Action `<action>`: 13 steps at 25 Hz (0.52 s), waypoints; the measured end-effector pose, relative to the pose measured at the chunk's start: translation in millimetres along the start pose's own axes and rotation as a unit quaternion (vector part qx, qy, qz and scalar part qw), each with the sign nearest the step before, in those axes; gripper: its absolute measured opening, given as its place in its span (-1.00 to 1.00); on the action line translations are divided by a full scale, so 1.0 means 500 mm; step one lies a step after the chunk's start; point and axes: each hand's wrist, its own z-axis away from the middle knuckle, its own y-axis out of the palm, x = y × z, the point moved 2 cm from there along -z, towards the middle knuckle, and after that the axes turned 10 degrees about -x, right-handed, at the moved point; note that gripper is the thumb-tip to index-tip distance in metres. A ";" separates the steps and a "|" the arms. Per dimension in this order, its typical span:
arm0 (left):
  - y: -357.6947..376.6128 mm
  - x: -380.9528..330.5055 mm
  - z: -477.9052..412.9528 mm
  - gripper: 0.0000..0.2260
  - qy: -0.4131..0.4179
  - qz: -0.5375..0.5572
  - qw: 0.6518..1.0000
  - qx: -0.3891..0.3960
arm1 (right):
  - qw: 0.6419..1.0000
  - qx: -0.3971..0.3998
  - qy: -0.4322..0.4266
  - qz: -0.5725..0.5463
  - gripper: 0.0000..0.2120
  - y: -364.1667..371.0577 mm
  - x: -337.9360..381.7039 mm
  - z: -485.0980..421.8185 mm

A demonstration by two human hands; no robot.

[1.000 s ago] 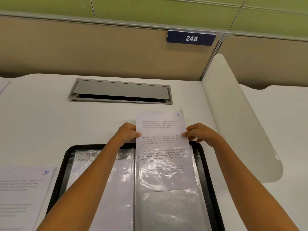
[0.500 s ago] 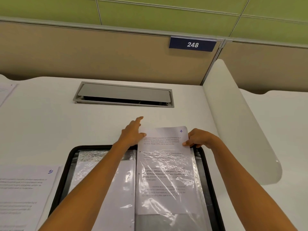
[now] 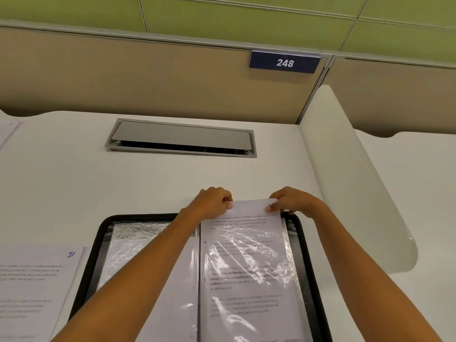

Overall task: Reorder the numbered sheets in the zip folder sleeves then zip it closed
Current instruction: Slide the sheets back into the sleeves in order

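A black zip folder (image 3: 91, 248) lies open on the white desk, with clear plastic sleeves on both sides. A printed sheet (image 3: 246, 267) sits almost fully inside the right-hand sleeve, only its top strip sticking out past the folder's far edge. My left hand (image 3: 214, 201) pinches the sheet's top left corner. My right hand (image 3: 288, 201) pinches its top right corner, covering the number there. The left-hand sleeve (image 3: 138, 233) holds a white sheet, partly hidden under my left forearm.
A loose sheet marked 10 (image 3: 37, 280) lies on the desk left of the folder. Another paper (image 3: 7, 130) peeks in at the far left. A grey cable hatch (image 3: 181, 137) is set into the desk behind. A white curved divider (image 3: 350, 181) stands on the right.
The sheet has slid down into the right sleeve, from half out to nearly all in. Both hands moved from its sides to its top corners.
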 end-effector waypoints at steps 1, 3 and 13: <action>0.001 -0.001 0.002 -0.83 -0.004 0.015 1.000 0.023 | 1.000 -0.008 -0.018 -0.016 -0.85 0.003 0.004 0.000; 0.001 -0.005 0.007 -0.81 -0.012 0.025 0.997 0.069 | 0.999 -0.011 -0.043 -0.022 -0.91 0.009 0.012 0.001; 0.013 -0.024 0.041 -0.81 0.019 0.053 0.997 0.046 | 0.996 0.003 -0.078 0.031 -0.89 0.029 0.016 0.012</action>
